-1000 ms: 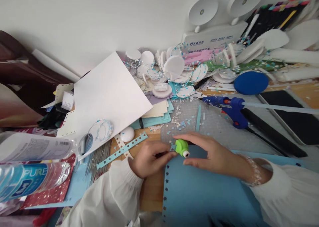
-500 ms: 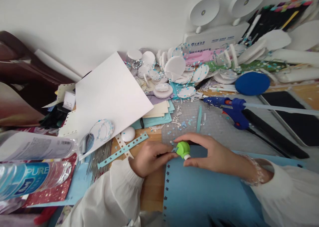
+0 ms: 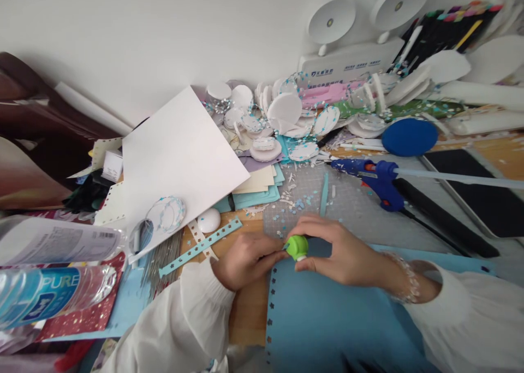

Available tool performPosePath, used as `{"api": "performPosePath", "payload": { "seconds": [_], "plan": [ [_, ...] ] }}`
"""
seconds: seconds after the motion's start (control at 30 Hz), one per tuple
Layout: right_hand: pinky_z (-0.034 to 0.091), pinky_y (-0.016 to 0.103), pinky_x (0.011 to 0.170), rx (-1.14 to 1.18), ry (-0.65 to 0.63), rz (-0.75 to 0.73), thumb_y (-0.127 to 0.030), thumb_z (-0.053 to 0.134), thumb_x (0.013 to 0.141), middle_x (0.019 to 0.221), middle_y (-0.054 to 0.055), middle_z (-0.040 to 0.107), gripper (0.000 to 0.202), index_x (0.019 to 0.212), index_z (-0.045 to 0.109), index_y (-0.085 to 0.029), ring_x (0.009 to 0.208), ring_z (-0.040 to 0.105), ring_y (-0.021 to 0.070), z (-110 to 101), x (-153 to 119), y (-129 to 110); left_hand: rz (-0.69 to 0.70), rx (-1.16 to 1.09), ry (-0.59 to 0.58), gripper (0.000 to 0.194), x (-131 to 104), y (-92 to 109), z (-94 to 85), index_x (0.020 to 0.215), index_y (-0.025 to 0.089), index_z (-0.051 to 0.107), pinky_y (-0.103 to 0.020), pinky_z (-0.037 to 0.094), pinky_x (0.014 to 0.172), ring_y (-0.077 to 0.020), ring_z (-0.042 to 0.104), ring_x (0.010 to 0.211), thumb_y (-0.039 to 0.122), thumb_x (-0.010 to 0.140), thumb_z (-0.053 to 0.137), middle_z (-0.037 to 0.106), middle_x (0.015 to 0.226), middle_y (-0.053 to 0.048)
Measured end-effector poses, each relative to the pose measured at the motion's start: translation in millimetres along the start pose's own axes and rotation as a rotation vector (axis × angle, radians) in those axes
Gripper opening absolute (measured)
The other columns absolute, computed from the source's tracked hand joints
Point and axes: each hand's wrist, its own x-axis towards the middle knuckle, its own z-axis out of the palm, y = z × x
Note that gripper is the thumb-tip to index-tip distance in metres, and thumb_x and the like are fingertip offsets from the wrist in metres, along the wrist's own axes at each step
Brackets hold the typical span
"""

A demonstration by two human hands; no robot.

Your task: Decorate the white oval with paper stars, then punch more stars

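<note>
My right hand (image 3: pixel 333 250) grips a small lime-green craft punch (image 3: pixel 297 247) with a white part at its lower side, thumb below and fingers above. My left hand (image 3: pixel 248 259) is closed in a pinch at the punch's left side. At those fingertips shows a bit of blue paper (image 3: pixel 285 247), partly hidden, which reaches into the punch. Below both hands lies a large blue paper sheet (image 3: pixel 335 313), with flower-shaped holes along its left edge. Left of my left hand, a blue strip with flower holes (image 3: pixel 200 246) crosses a pale punched strip (image 3: pixel 195 230).
A blue glue gun (image 3: pixel 379 176) and a phone (image 3: pixel 470 190) lie to the right. White foam discs (image 3: pixel 284 109) with blue-dotted trim are heaped at the back. A white board (image 3: pixel 180 149) leans left of them. Water bottles (image 3: pixel 53 291) lie at far left. Paper scraps litter the grey cutting mat (image 3: pixel 295 198).
The punch and my right hand have shifted slightly left, and the punch has turned a little, showing less of its white part. My left hand keeps its pinch. The view has moved slightly.
</note>
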Motion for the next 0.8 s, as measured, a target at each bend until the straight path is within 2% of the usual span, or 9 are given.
{"api": "performPosePath", "payload": {
  "seconds": [0.17,0.27,0.3,0.37,0.5,0.67,0.8],
  "plan": [
    [0.044,0.035,0.080,-0.017,0.031,-0.052,-0.026,0.076,0.075,0.084,0.004,0.061,0.021,0.089,0.065,-0.016,0.083,0.055,0.0201,0.6,1.2,0.6,-0.027,-0.026,0.009,0.031,-1.0,0.8,-0.5,0.068,0.016,0.058,-0.022,0.035,0.050,-0.0100,0.051,0.051,0.027,0.096,0.052,0.057,0.055,0.001],
    [0.043,0.036,0.080,-0.008,0.050,-0.069,-0.027,0.076,0.075,0.083,0.004,0.060,0.021,0.089,0.065,-0.016,0.083,0.055,0.0204,0.5,1.4,1.5,-0.079,-0.082,-0.010,0.019,1.6,4.1,-6.0,0.077,0.015,0.061,-0.022,0.036,0.050,-0.0101,0.050,0.051,0.027,0.091,0.057,0.057,0.057,0.001],
    [0.042,0.036,0.080,-0.008,0.051,-0.068,-0.027,0.075,0.075,0.082,0.004,0.060,0.020,0.088,0.065,-0.016,0.083,0.055,0.0205,0.5,1.4,1.5,-0.099,-0.092,-0.023,0.017,3.2,5.2,-8.2,0.083,0.014,0.062,-0.023,0.037,0.051,-0.0109,0.051,0.053,0.030,0.089,0.059,0.058,0.060,0.000],
    [0.042,0.036,0.081,-0.015,0.049,-0.063,-0.025,0.074,0.076,0.082,0.004,0.060,0.018,0.089,0.065,-0.016,0.083,0.054,0.0207,0.5,1.6,0.9,-0.122,-0.072,-0.044,0.030,7.2,6.8,-11.6,0.089,0.013,0.061,-0.025,0.041,0.055,-0.0139,0.054,0.059,0.042,0.084,0.063,0.060,0.068,-0.003],
    [0.041,0.036,0.079,-0.036,0.046,-0.071,-0.020,0.074,0.074,0.078,0.002,0.058,0.015,0.084,0.063,-0.017,0.079,0.053,0.0196,1.9,3.1,-0.4,-0.100,0.072,-0.080,0.057,16.7,9.5,-10.9,0.079,0.015,0.056,-0.031,0.041,0.059,-0.0188,0.053,0.066,0.071,0.070,0.065,0.056,0.072,-0.005],
    [0.042,0.037,0.081,-0.075,0.077,-0.117,-0.015,0.071,0.073,0.078,0.002,0.057,0.015,0.083,0.061,-0.018,0.079,0.054,0.0199,5.0,2.4,4.2,-0.059,0.199,-0.074,0.048,22.4,11.8,-1.0,0.071,0.016,0.052,-0.031,0.038,0.055,-0.0178,0.050,0.059,0.062,0.081,0.060,0.052,0.065,-0.003],
    [0.038,0.046,0.099,-0.075,0.094,-0.174,-0.014,0.066,0.072,0.076,0.000,0.058,0.015,0.085,0.060,-0.020,0.078,0.056,0.0191,7.7,0.0,11.1,0.014,0.203,-0.042,0.045,19.9,9.1,4.6,0.068,0.018,0.049,-0.030,0.037,0.054,-0.0165,0.049,0.057,0.059,0.083,0.058,0.050,0.062,-0.002]
  ]
}}
